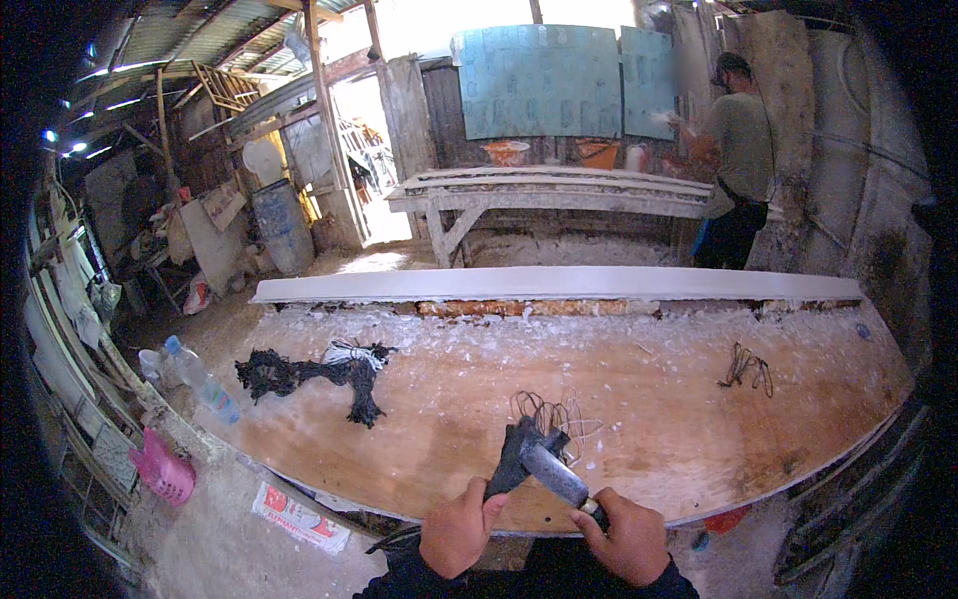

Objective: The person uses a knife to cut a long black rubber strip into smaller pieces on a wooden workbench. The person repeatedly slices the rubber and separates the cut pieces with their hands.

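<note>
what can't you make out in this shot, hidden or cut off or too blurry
All in the head view:
- Most of the handle of the knife: covered by the right hand.
- The lower end of the dark piece: wrapped by the left hand.
- What the co-worker is handling: blurred.
- Contents of the orange tub: too small, behind its wall.
- Dark sleeves: cut off by the lower edge.

We see a broad, silver-grey blade [556,475] on a dark handle, slanting up and leftward from the right hand [631,539]. Its far end overlaps a black piece [510,461] (we cannot tell its material), tilted in the left hand [459,524], with thin dark cord loops [544,407] showing just beyond.
</note>
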Tool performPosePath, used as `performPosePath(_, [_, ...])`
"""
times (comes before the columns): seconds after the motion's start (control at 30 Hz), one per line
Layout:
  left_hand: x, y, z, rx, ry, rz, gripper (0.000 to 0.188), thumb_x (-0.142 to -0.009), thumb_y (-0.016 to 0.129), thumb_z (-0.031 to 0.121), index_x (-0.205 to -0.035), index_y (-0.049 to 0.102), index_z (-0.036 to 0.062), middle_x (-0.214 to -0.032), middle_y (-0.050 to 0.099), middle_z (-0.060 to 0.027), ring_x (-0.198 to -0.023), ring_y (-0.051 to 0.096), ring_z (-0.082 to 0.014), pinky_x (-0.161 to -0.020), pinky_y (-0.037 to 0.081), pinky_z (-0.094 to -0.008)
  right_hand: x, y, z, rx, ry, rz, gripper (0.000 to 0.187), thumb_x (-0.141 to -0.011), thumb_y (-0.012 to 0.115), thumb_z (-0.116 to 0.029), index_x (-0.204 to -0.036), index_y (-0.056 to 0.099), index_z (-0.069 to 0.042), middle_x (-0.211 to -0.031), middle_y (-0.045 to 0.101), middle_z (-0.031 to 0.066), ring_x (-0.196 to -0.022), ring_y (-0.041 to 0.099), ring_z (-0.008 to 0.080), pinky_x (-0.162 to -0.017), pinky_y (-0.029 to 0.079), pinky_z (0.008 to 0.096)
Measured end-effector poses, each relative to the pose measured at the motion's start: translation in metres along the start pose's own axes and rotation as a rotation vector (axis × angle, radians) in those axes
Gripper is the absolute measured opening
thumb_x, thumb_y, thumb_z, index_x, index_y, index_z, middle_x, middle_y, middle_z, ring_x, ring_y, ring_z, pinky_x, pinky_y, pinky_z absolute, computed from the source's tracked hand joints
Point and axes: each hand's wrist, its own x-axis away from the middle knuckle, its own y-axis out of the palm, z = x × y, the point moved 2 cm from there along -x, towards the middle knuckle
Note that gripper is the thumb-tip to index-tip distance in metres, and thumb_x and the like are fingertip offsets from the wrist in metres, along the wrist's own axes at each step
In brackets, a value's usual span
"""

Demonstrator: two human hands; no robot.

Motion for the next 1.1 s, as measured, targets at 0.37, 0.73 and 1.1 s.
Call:
performPosePath(0.37, [0.001,0.004,0.007,-0.138,0.170,0.050,0.038,-0.081,0.048,0.046,-0.085,0.048,0.0080,-0.061,0.057,-0.0142,-0.052,0.056,-0.0347,-0.044,0.043,-0.0440,-0.001,0.005,0.003,-0.081,0.003,0.102,0.029,-0.076,0.062,-0.031,-0.082,0.053,-0.005,-0.064,0.056,0.0123,-0.057,0.057,0.0295,-0.050,0.043,0.0365])
performPosePath(0.73, [0.006,0.002,0.001,-0.177,0.367,0.077,0.028,-0.081,0.051,0.039,-0.078,0.048,0.0111,-0.059,0.055,-0.0080,-0.052,0.057,-0.0284,-0.042,0.043,-0.0392,-0.013,-0.004,0.014,0.064,-0.041,0.028,0.032,-0.075,0.061,-0.038,-0.080,0.055,-0.006,-0.067,0.058,0.0122,-0.061,0.059,0.0300,-0.051,0.044,0.0373])
performPosePath(1.1, [0.020,-0.026,-0.050,-0.164,0.020,-0.035,0.020,-0.085,0.047,0.027,-0.086,0.052,0.0077,-0.065,0.057,-0.0181,-0.059,0.057,-0.0342,-0.048,0.043,-0.0407,-0.016,-0.040,0.114,-0.024,0.340,0.490,0.031,-0.081,0.054,-0.033,-0.081,0.053,-0.002,-0.065,0.056,0.0170,-0.055,0.054,0.0345,-0.049,0.040,0.0416])
